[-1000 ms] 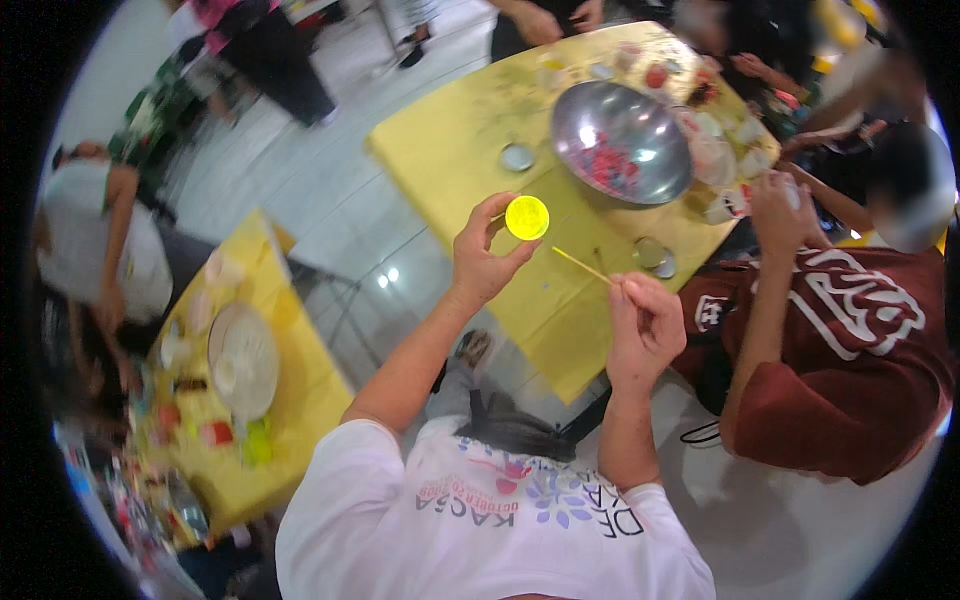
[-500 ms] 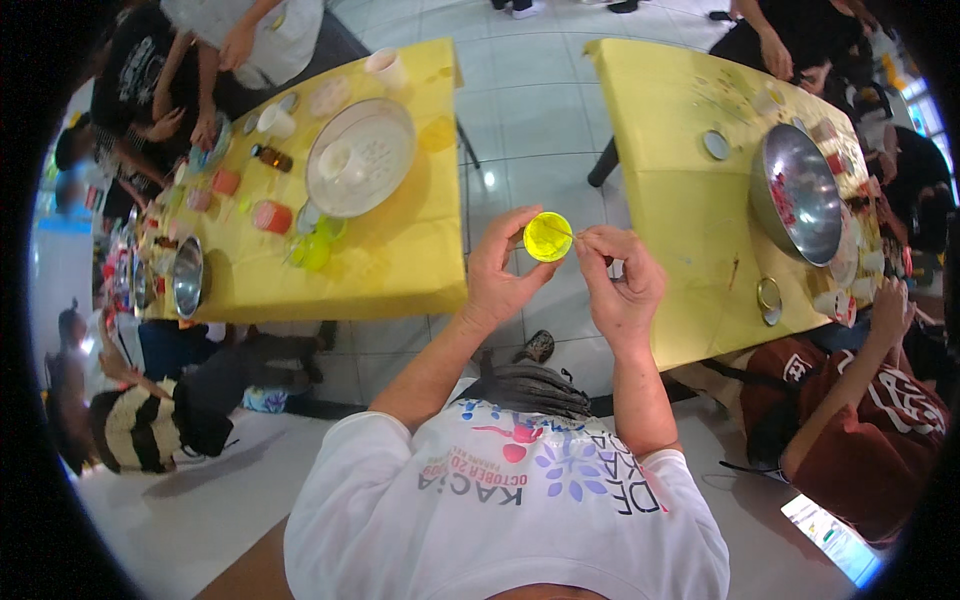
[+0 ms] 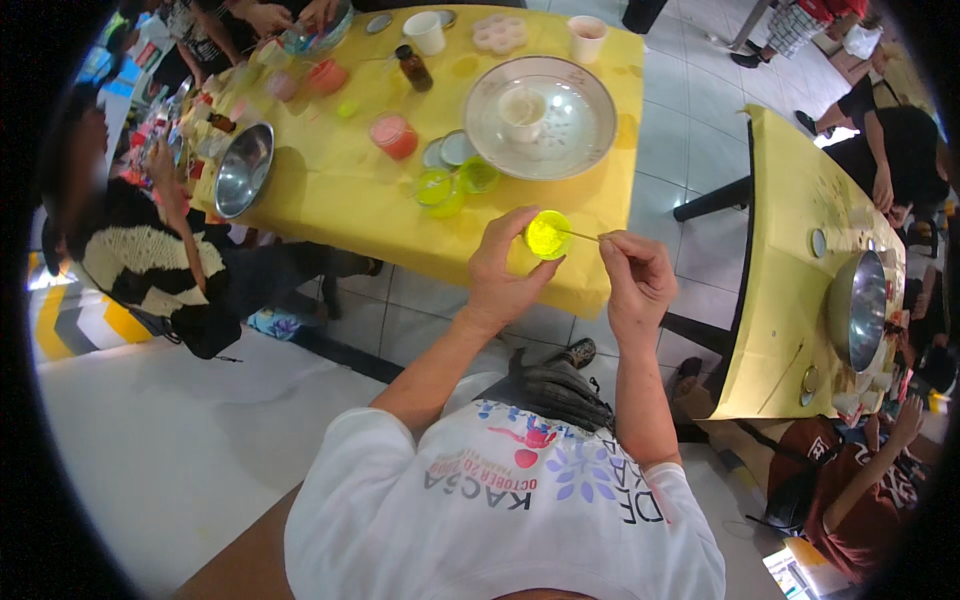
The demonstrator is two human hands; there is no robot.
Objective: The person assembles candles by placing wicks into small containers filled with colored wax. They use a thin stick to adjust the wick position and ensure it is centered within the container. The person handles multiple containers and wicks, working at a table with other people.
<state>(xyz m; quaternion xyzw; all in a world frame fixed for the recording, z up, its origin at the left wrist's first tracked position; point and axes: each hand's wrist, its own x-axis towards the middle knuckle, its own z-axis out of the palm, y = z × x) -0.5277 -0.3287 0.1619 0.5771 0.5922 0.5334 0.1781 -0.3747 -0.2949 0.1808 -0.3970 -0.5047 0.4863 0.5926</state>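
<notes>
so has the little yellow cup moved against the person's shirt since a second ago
Cannot tell. The small yellow cup sits in the left hand above the white shirt, as earlier, but the head camera swung, so the tables behind it changed.

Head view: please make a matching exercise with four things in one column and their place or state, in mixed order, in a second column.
Things:
1. small yellow cup
2. thin stick
3. large white plate
4. metal bowl

Places or states:
A. on the yellow table, near a seated person
B. held by the left hand
C. pinched by the right hand
D. on the yellow table, a small cup on it

Pairs: 1-B, 2-C, 3-D, 4-A
</notes>
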